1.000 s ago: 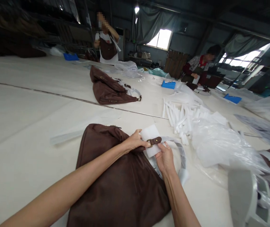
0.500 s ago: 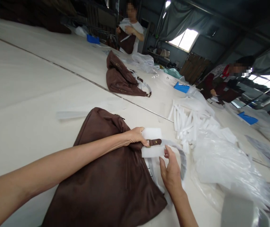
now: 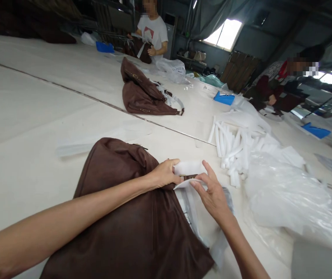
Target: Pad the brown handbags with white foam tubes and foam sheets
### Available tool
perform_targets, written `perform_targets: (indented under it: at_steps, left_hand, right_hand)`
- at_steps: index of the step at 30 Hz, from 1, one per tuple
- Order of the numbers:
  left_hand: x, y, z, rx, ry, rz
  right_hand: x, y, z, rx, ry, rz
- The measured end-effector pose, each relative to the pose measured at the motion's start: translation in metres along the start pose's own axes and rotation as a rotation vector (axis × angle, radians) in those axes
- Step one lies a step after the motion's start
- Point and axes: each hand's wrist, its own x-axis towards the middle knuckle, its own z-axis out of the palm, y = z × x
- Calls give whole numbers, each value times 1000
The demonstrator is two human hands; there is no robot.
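Observation:
A large dark brown bag (image 3: 125, 224) lies on the pale table in front of me. At its strap end, my left hand (image 3: 166, 173) is closed on the white foam sheet (image 3: 188, 167) and the strap beside a brass buckle (image 3: 182, 177). My right hand (image 3: 209, 188) pinches the near edge of that sheet, which is folded up partly over the brown strap tab. Part of the tab is hidden behind the sheet and fingers. Clear wrapping and a grey-white strap covering show below my right hand.
A second brown bag (image 3: 142, 93) lies farther back. White foam strips (image 3: 230, 143) are heaped at the right beside clear plastic bags (image 3: 294, 193). Blue holders (image 3: 224, 98) stand along the table (image 3: 23, 100). Two people are beyond it, one in a white shirt (image 3: 157, 33).
My right hand has moved from beside the sheet to its near edge and taken hold of it, lifting it over the strap tab. The view has shifted slightly.

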Motion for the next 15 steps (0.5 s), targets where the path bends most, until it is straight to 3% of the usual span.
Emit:
perform_targets:
  at_steps: [4, 10, 15]
  left_hand:
    - [-2, 2, 3, -6, -44, 26]
    - [-11, 5, -1, 4, -100, 26]
    - [-17, 8, -9, 68, -99, 69]
  right_hand:
    - [5, -4, 7, 123, -26, 139]
    - [4, 0, 17, 247, 172, 204]
    - [5, -3, 24, 236, 192, 197]
